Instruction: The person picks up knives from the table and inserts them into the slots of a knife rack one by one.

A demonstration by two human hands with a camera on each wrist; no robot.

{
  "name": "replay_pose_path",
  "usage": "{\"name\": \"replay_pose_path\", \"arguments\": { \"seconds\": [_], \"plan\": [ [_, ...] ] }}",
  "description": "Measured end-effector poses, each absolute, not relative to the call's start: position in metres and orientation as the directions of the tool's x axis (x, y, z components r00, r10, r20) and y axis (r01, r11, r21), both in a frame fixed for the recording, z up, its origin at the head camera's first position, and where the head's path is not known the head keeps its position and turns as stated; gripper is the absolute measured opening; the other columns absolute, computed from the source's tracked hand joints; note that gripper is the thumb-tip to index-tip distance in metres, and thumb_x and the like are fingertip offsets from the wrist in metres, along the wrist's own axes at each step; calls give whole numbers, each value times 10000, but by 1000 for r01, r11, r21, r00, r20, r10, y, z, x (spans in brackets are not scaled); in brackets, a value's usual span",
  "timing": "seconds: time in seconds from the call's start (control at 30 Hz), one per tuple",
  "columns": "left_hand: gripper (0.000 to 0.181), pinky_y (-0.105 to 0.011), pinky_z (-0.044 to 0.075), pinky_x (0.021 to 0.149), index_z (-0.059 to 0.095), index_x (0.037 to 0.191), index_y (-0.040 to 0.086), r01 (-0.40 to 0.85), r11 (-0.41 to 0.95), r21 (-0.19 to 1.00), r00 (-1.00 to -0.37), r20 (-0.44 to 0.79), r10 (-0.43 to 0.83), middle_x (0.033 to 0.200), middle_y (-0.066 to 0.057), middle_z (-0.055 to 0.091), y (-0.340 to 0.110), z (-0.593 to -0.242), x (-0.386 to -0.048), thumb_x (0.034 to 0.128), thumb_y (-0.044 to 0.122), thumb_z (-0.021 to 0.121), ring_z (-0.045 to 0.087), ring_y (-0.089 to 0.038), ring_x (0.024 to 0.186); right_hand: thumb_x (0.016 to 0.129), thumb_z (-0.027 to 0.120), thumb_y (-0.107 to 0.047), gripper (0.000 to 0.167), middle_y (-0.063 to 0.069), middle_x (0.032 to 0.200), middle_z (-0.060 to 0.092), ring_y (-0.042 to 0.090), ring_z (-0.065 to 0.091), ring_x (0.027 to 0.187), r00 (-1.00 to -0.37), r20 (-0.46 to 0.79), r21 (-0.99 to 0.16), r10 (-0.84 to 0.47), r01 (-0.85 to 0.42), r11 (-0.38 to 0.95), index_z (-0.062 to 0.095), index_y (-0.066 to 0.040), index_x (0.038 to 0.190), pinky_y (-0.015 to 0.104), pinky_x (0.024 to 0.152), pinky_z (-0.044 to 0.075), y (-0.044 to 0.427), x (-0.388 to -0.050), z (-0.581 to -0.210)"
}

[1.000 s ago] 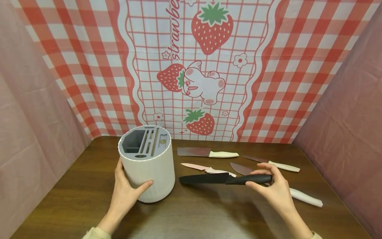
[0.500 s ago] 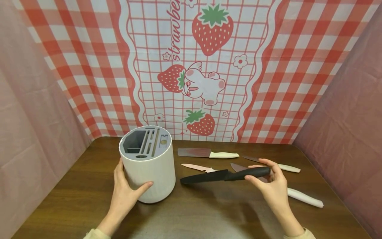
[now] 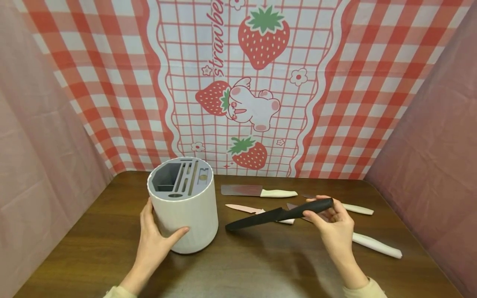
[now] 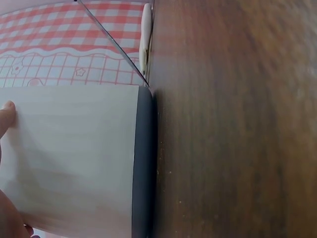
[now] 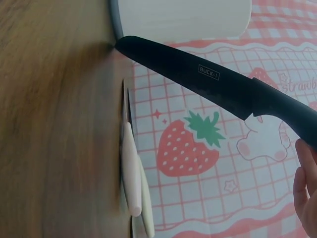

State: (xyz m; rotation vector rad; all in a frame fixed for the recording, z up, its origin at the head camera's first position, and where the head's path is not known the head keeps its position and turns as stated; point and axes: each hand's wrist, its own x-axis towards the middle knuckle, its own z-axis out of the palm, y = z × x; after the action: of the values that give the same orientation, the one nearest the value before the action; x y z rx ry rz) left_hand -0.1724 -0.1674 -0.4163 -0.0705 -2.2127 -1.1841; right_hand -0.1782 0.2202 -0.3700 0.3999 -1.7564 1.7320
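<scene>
A round white knife block (image 3: 190, 223) with a grey slotted top stands upright on the left of the table. My left hand (image 3: 156, 238) grips its side, thumb across the front and fingers round the far left; in the left wrist view its white wall (image 4: 74, 153) fills much of the picture. Between thumb and fingers, my right hand (image 3: 333, 227) pinches the handle of a black kitchen knife (image 3: 257, 219). The knife slants in the air, handle raised, tip low and close to the block's right side. In the right wrist view the black blade (image 5: 183, 69) bears small lettering.
Behind the black knife lie a cleaver (image 3: 242, 190) and a small pink-bladed paring knife (image 3: 244, 208), both light-handled. Around my right hand are more light-handled knives, one with a white handle (image 3: 378, 245), another with a cream handle (image 3: 358, 209). A strawberry-print cloth (image 3: 261, 103) hangs behind the table.
My right hand has raised the black knife's handle and shifted slightly left, so the knife has gone from nearly level to slanting tip-down. The left hand and the knife block look unmoved.
</scene>
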Motion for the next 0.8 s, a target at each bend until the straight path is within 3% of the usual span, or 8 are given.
{"name": "replay_pose_path", "arguments": {
  "seconds": [0.17, 0.4, 0.7, 0.8],
  "plan": [
    [1239, -494, 222, 1059, 80, 1464, 123, 367, 602, 709, -779, 588, -219, 1434, -213, 212, -169, -415, -172, 522, 160, 882, 235, -347, 1307, 678, 666, 181, 422, 5, 922, 702, 107, 654, 771, -720, 657, -748, 224, -660, 71, 554, 91, 1075, 189, 693, 515, 215, -181, -366],
    [1186, -159, 156, 1059, 146, 1451, 71, 534, 636, 558, -629, 764, -142, 1411, -226, 258, -173, -408, -175, 522, 141, 881, 277, -341, 1276, 670, 663, 198, 441, 64, 926, 698, 120, 655, 781, -664, 720, -683, 202, -729, 37, 546, 124, 1088, 163, 662, 508, 208, -186, -361],
    [1039, -185, 176, 1069, 173, 1428, 10, 605, 596, 528, -573, 808, -134, 1387, -232, 297, -173, -404, -175, 682, 460, 739, 297, -268, 1273, 663, 678, 185, 446, 91, 914, 699, 106, 643, 737, -635, 740, -661, 221, -748, 65, 552, 131, 1087, 146, 639, 483, 201, -188, -354],
    [973, -192, 184, 1071, 220, 1418, 6, 616, 595, 517, -558, 819, -133, 1387, -229, 297, -173, -400, -175, 714, 462, 714, 293, -239, 1279, 664, 672, 192, 449, 80, 912, 701, 97, 634, 725, -625, 749, -653, 222, -752, 88, 549, 135, 1092, 134, 598, 463, 198, -188, -350]
  ]
}}
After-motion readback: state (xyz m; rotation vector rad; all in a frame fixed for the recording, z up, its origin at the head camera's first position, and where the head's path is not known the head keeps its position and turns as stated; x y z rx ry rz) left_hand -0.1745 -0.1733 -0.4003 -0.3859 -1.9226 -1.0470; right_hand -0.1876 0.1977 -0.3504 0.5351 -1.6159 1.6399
